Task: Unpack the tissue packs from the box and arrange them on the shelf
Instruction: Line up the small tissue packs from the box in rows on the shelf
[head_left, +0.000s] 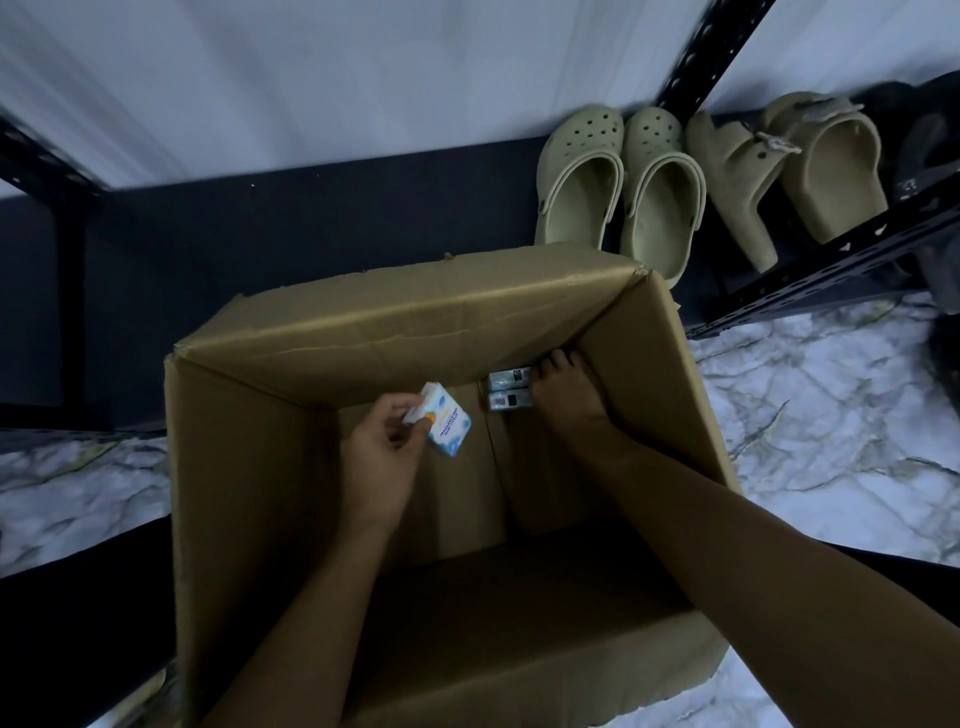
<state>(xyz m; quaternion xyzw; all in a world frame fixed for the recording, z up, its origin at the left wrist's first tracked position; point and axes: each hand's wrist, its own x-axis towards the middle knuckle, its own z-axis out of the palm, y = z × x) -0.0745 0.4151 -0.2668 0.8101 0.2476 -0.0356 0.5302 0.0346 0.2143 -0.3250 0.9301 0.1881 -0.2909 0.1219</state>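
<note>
Deep inside the cardboard box (363, 322), left hand (382, 457) pinches one tissue pack (445, 425); right hand (558, 387) curls onto the two remaining packs (510, 389), grip probably incomplete. Best to clamp both together before lifting to shelf (311, 218).

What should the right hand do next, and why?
Probably close the right hand on the two packs in the box's far corner and lift them out. Its fingertips already touch their right end but do not seem to grip yet, and the left hand already holds a pack. No other packs show on the box floor, so these look like the last.
</note>
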